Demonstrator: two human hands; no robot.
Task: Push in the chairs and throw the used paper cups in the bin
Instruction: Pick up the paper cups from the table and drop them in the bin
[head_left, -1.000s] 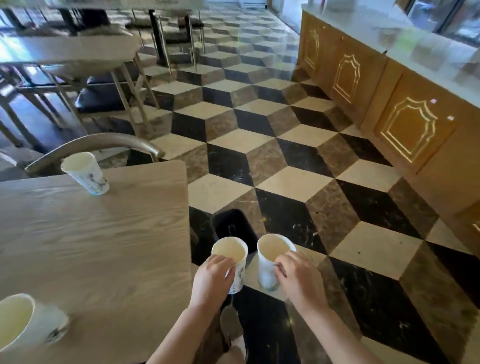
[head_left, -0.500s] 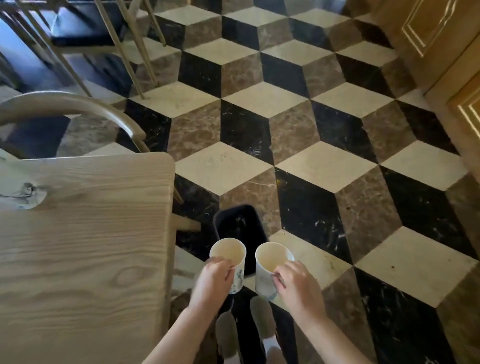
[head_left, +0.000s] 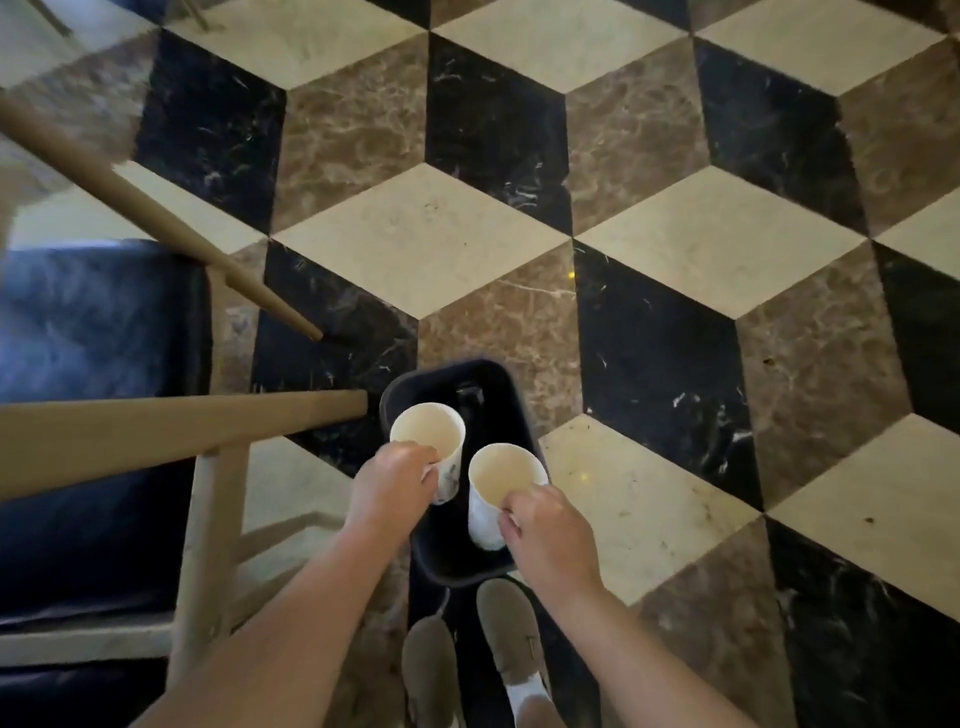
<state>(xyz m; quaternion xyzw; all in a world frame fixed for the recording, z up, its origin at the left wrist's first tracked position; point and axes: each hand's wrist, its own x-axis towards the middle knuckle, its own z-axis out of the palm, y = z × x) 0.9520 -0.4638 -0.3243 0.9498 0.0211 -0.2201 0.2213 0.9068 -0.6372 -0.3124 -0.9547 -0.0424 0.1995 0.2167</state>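
A small black bin (head_left: 496, 387) stands on the tiled floor just ahead of my shoes. My left hand (head_left: 392, 480) grips a white paper cup (head_left: 428, 431) upright over the bin's left side. My right hand (head_left: 545, 535) holds a second white paper cup (head_left: 501, 478) upright above the bin's middle. Both cups look empty inside. A wooden chair (head_left: 171, 423) with a dark blue seat cushion stands at the left, its armrest end close to the bin's left rim.
The floor (head_left: 701, 249) is a cube pattern of black, brown and cream marble tiles. My two grey shoes (head_left: 467, 660) stand right behind the bin. A slanted chair leg (head_left: 171, 218) reaches the floor left of the bin.
The view has tilted steeply down and come closer; the table has dropped out of sight. Both hands have carried the cups from short of the bin to above its opening.
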